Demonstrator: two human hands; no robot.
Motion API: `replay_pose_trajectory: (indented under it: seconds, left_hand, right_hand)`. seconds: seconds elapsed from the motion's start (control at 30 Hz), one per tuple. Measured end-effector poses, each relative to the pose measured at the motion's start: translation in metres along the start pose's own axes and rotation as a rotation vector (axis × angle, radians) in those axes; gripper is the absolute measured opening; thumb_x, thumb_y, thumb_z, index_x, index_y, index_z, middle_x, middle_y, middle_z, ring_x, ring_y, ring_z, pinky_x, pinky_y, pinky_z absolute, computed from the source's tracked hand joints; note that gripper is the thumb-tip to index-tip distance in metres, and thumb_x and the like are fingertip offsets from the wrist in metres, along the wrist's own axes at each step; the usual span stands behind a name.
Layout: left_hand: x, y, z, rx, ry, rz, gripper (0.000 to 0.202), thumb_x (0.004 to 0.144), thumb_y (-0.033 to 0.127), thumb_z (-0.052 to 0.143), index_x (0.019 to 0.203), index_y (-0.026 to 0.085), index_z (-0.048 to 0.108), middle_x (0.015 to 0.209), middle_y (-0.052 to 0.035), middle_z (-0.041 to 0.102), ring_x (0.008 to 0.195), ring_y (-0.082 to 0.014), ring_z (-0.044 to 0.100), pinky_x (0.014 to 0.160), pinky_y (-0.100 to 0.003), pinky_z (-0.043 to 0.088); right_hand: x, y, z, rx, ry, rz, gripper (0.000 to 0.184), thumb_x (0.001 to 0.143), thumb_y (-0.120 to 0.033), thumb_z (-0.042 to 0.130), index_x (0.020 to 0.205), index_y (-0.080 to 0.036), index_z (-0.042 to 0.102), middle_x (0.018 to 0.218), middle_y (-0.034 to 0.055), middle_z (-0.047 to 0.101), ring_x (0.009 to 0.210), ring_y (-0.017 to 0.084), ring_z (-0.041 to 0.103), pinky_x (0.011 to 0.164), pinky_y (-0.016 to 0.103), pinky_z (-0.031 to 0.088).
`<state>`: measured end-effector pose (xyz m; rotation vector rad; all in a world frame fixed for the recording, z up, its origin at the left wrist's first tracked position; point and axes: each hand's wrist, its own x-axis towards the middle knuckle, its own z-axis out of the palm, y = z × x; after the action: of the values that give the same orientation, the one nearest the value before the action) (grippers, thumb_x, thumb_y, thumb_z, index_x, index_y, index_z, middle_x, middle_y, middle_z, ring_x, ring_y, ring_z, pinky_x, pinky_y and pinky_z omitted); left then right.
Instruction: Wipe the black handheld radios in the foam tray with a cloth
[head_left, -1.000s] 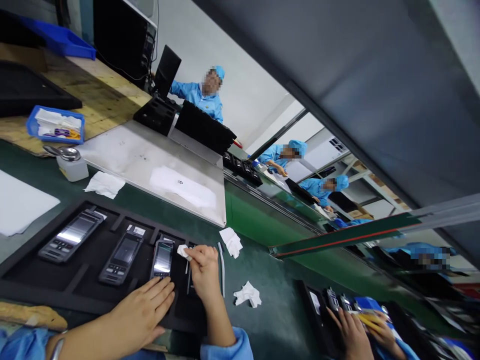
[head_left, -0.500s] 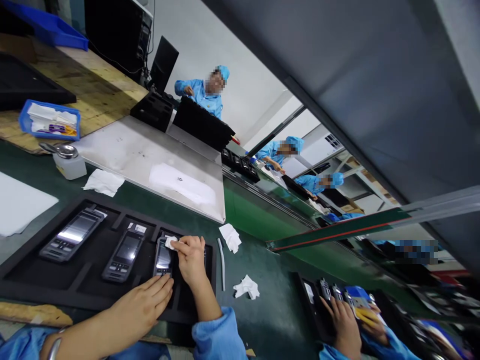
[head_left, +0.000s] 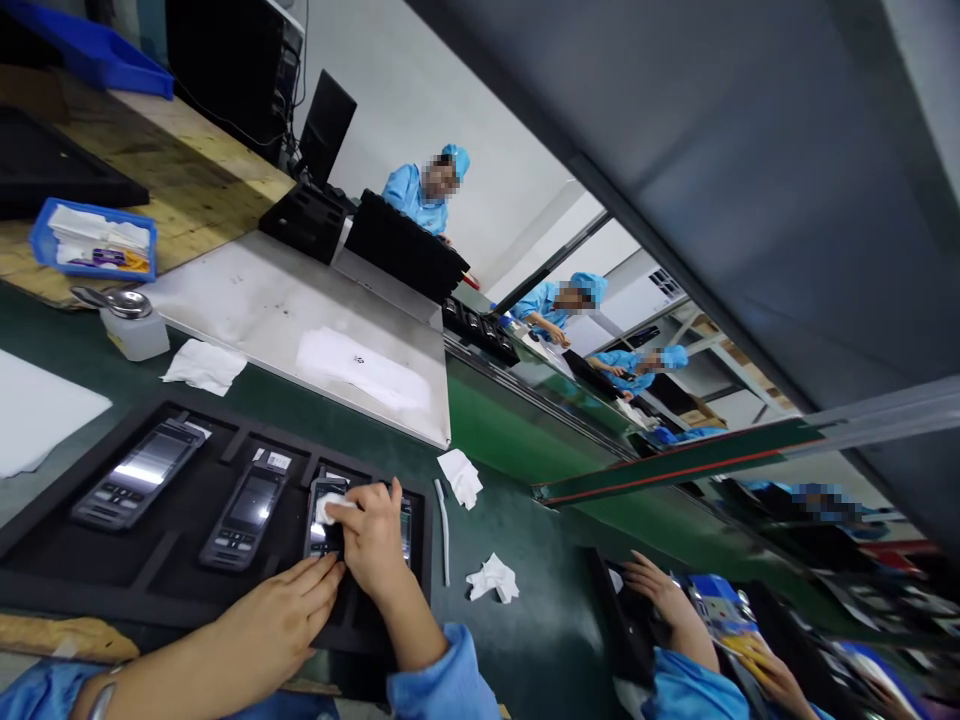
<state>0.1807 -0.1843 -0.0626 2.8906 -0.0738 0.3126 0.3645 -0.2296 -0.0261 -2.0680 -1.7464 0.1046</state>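
R hand (head_left: 371, 538) is curled shut on a small white wipe (head_left: 327, 507), pressing it on the screen of a handheld device (head_left: 321, 540). The device sits in the 3rd slot of the black foam tray (head_left: 75, 572) on the green table (head_left: 540, 620). L hand (head_left: 281, 622) lies flat & open, holding nothing, fingertips touching the device's near end. Middle device (head_left: 244, 508) and far-left device (head_left: 139, 473) lie in their own slots. A crumpled wipe (head_left: 493, 578) lies nearby (just right of the tray).
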Motion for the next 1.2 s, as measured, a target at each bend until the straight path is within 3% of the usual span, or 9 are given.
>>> replay_pose_trajectory:
  seconds: [0.13,0.3,0.4,0.5,0.6,0.67,0.77,0.93,1.2]
  left_hand:
    - [0.0,0.002,-0.002,0.019,0.01,0.004,0.055,0.079,0.016,0.06,0.133,0.006,0.06,0.139,-0.0167,0.06,0.129,-0.0305,0.056,0.111,-0.04,0.043]
    - [0.002,0.001,-0.01,0.038,0.036,0.022,0.045,0.089,0.027,0.059,0.129,0.005,0.063,0.141,-0.0189,0.059,0.131,-0.0317,0.054,0.111,-0.041,0.042]
    - [0.003,0.001,-0.013,0.024,0.042,0.01,0.048,0.094,0.038,0.058,0.128,0.005,0.064,0.139,-0.0192,0.06,0.129,-0.0312,0.054,0.11,-0.041,0.042]
    - [0.002,0.002,-0.009,0.017,0.077,0.0,0.049,0.094,0.045,0.058,0.125,0.007,0.066,0.132,-0.0169,0.064,0.124,-0.0289,0.057,0.109,-0.039,0.042]
    - [0.001,0.003,-0.001,0.029,0.125,-0.018,0.043,0.092,0.044,0.062,0.116,0.008,0.071,0.119,-0.0146,0.07,0.116,-0.0269,0.06,0.107,-0.037,0.043]
    - [0.001,0.004,0.004,0.053,0.155,-0.02,0.042,0.091,0.042,0.063,0.114,0.008,0.072,0.117,-0.0145,0.071,0.116,-0.027,0.06,0.107,-0.036,0.043]
    - [0.001,0.003,0.006,0.074,0.189,0.011,0.043,0.092,0.044,0.061,0.114,0.009,0.072,0.125,-0.0152,0.068,0.121,-0.0273,0.057,0.11,-0.037,0.039]
    - [0.002,0.0,0.002,0.075,0.163,0.004,0.046,0.096,0.047,0.055,0.12,0.01,0.07,0.135,-0.015,0.064,0.128,-0.0268,0.055,0.109,-0.037,0.04]
    - [0.0,0.0,0.012,0.01,0.119,-0.001,0.048,0.096,0.046,0.054,0.123,0.009,0.068,0.137,-0.0153,0.062,0.132,-0.0281,0.052,0.116,-0.038,0.034]
  right_hand:
    - [-0.021,0.0,-0.007,0.015,-0.071,-0.032,0.036,0.086,-0.011,0.065,0.102,-0.042,0.075,0.094,-0.0032,0.067,0.096,0.018,0.053,0.114,0.061,0.01]
    - [0.024,-0.002,-0.001,-0.046,-0.009,0.064,0.039,0.089,-0.007,0.058,0.099,-0.04,0.076,0.096,-0.0019,0.067,0.098,0.019,0.051,0.113,0.06,0.016]
    - [0.038,-0.01,0.005,-0.023,-0.039,0.017,0.039,0.09,-0.007,0.057,0.101,-0.039,0.076,0.097,-0.001,0.066,0.099,0.019,0.052,0.113,0.061,0.015]
    - [0.017,-0.015,0.001,0.024,-0.114,-0.048,0.038,0.089,-0.007,0.059,0.101,-0.04,0.076,0.097,-0.0015,0.066,0.099,0.018,0.053,0.114,0.062,0.011]
    - [-0.013,-0.013,-0.008,0.076,-0.185,-0.07,0.037,0.087,-0.009,0.062,0.101,-0.041,0.076,0.096,-0.0027,0.067,0.098,0.017,0.054,0.115,0.063,0.01]
    - [-0.019,-0.012,-0.012,0.085,-0.201,-0.069,0.037,0.087,-0.009,0.063,0.1,-0.041,0.076,0.095,-0.0034,0.068,0.097,0.017,0.054,0.115,0.062,0.009]
    - [0.002,-0.013,-0.008,0.038,-0.161,-0.071,0.035,0.087,-0.01,0.064,0.096,-0.042,0.076,0.094,-0.004,0.069,0.099,0.018,0.052,0.116,0.063,0.004]
    - [0.046,-0.006,-0.001,-0.072,-0.124,-0.099,0.041,0.088,-0.01,0.061,0.105,-0.045,0.074,0.1,-0.0032,0.07,0.103,0.02,0.051,0.114,0.068,0.002]
    - [0.018,0.02,-0.011,-0.008,0.004,0.121,0.04,0.088,-0.006,0.061,0.098,-0.041,0.077,0.092,-0.0024,0.068,0.096,0.018,0.053,0.113,0.062,0.015]
